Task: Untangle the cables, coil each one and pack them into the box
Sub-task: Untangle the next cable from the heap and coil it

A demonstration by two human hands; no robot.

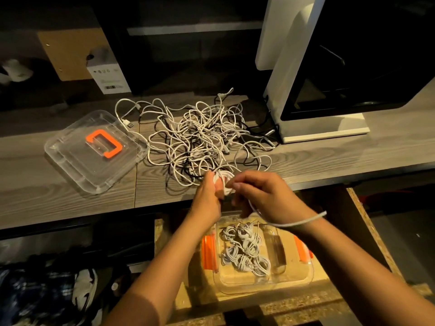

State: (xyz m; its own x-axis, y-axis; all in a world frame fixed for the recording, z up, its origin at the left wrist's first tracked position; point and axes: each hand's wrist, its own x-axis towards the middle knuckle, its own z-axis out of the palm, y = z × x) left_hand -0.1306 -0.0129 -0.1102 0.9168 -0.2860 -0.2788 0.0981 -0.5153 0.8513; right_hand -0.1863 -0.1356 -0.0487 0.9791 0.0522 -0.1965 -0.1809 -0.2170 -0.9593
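Observation:
A big tangle of white cables (200,135), with a few black ones mixed in, lies on the grey wooden desk (70,203). At the desk's front edge my left hand (208,196) grips a small white coil (223,181). My right hand (261,196) pinches the loose end of the same cable beside the coil; the cable's free length (296,223) loops under my right wrist. Below the desk, a clear plastic box (292,278) with orange latches holds several coiled white cables (244,252).
The box's clear lid (77,161) with an orange handle lies on the desk to the left. A white monitor stand (324,130) and dark screen stand at the right. A small white carton (108,76) sits at the back. Shoes and cloth lie on the floor at lower left.

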